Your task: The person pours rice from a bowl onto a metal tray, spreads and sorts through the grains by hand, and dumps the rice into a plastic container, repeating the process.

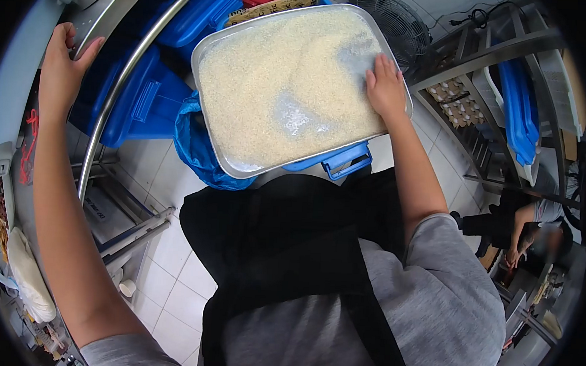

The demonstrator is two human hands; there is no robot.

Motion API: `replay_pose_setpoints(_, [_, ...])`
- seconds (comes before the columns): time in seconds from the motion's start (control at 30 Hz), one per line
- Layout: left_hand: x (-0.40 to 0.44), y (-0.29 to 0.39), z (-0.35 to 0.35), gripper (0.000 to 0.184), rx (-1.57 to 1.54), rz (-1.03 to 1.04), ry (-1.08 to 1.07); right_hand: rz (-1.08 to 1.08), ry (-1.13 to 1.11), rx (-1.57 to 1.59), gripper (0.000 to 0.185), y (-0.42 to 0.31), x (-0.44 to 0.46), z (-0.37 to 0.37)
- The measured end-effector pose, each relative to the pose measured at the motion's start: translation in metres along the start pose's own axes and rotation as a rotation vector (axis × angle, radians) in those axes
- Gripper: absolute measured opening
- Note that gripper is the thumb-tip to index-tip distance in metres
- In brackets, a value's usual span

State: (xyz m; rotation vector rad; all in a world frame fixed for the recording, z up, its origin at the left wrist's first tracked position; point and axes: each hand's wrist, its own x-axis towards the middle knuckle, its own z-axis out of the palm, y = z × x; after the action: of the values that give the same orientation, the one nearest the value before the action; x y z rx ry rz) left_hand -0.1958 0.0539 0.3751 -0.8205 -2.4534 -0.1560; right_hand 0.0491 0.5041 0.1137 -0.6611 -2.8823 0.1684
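A large metal tray [216, 139] is spread with a layer of pale grains that look like uncooked rice [266, 69]. Bare metal shows through near its middle and toward the upper right. My right hand [385, 88] lies on the tray's right side, fingers stretched out, touching the grains or the metal beside them. Off to the left, my left hand [64, 68] is raised by the edge of a steel counter [106, 17]. Its thumb stands apart from the bent fingers, and I see nothing held there. Beneath the tray is a blue container with a handle [347, 161].
Blue bins [145, 102] and a curved metal rail [141, 49] stand left of the tray, next to a blue plastic bag [202, 148]. A fan [391, 22] is behind. Egg trays [456, 102] sit on a rack at right, and another person [522, 228] is farther right.
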Motion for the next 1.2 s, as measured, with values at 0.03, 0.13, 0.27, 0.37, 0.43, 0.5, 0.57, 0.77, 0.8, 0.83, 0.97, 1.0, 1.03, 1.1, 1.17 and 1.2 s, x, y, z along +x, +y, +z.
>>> replay_pose_setpoints(0.03, [0.0, 0.001, -0.001, 0.048, -0.007, -0.009, -0.003, -0.002, -0.006, -0.035, 0.059, 0.006, -0.007, 0.003])
replay_pose_setpoints(0.13, [0.0, -0.003, 0.002, 0.048, -0.012, -0.01, 0.004, -0.054, -0.06, 0.016, 0.059, -0.011, -0.023, 0.013])
replay_pose_setpoints(0.27, [0.0, 0.0, 0.001, 0.048, -0.014, -0.006, 0.01, -0.149, -0.145, 0.313, 0.061, -0.08, -0.029, 0.001])
replay_pose_setpoints(0.37, [0.0, 0.001, 0.001, 0.048, -0.013, 0.006, 0.022, -0.298, -0.127, 0.165, 0.061, -0.103, -0.023, 0.008])
replay_pose_setpoints(0.43, [-0.001, 0.004, 0.001, 0.049, -0.026, 0.003, 0.036, -0.406, -0.13, 0.115, 0.062, -0.118, -0.02, 0.015])
replay_pose_setpoints(0.5, [-0.001, 0.004, 0.0, 0.049, -0.041, -0.003, 0.054, -0.49, -0.128, 0.174, 0.063, -0.134, -0.013, 0.02])
replay_pose_setpoints(0.57, [-0.001, 0.003, 0.001, 0.05, -0.052, -0.01, 0.038, -0.443, -0.106, 0.205, 0.063, -0.157, -0.006, 0.025])
replay_pose_setpoints(0.77, [-0.003, 0.001, 0.001, 0.05, -0.026, 0.03, 0.074, -0.602, -0.156, 0.269, 0.059, -0.219, -0.029, 0.021])
replay_pose_setpoints(0.8, [-0.002, -0.001, 0.001, 0.05, -0.024, 0.013, 0.044, -0.639, -0.148, 0.243, 0.059, -0.224, -0.036, 0.023])
replay_pose_setpoints(0.83, [-0.001, -0.002, 0.002, 0.05, -0.024, -0.003, 0.015, -0.674, -0.138, 0.216, 0.058, -0.227, -0.041, 0.023])
replay_pose_setpoints(0.97, [-0.003, -0.002, 0.004, 0.05, -0.031, 0.017, 0.047, -0.6, -0.113, 0.013, 0.055, -0.21, -0.013, 0.023])
replay_pose_setpoints(1.0, [-0.003, -0.001, 0.004, 0.05, -0.025, 0.005, 0.05, -0.529, -0.088, -0.019, 0.052, -0.2, -0.001, 0.022])
replay_pose_setpoints(1.03, [-0.003, -0.001, 0.004, 0.05, -0.019, -0.007, 0.055, -0.477, -0.061, -0.027, 0.053, -0.187, 0.012, 0.023])
replay_pose_setpoints(1.1, [-0.003, 0.0, 0.004, 0.049, -0.026, 0.0, 0.06, -0.422, -0.035, -0.036, 0.053, -0.162, 0.029, 0.023])
replay_pose_setpoints(1.17, [-0.002, -0.001, 0.004, 0.049, -0.036, 0.008, 0.066, -0.263, -0.052, 0.01, 0.055, -0.143, 0.036, 0.024])
replay_pose_setpoints(1.2, [-0.002, -0.003, 0.004, 0.049, -0.026, -0.004, 0.035, -0.228, -0.065, 0.02, 0.057, -0.14, 0.034, 0.025])
